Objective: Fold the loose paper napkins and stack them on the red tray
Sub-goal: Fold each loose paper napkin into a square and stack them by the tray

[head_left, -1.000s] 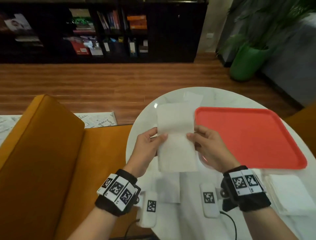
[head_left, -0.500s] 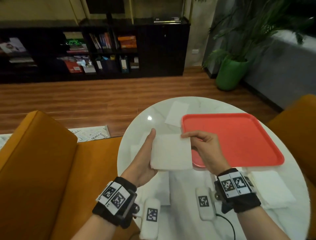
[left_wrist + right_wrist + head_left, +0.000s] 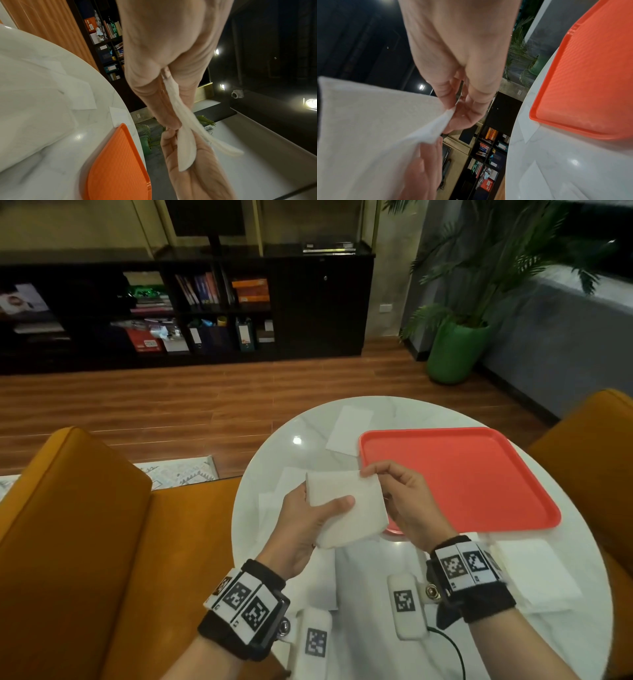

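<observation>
A white paper napkin, folded to a square, hangs in the air over the round marble table, just left of the red tray. My left hand holds its left side, thumb on top and fingers underneath. My right hand pinches the napkin's upper right corner between thumb and fingertip. The left wrist view shows the napkin edge-on between my fingers. In the right wrist view the napkin is pinched at its corner beside the tray. The tray holds nothing.
Loose napkins lie on the table under my hands, one behind the tray's far left corner, and a pile at the near right. Two white tagged devices lie near the front edge. Orange chairs flank the table.
The long napkin held up by both hands has been folded in half into a square. My left thumb now lies across its top and my right hand pinches the top corner.
</observation>
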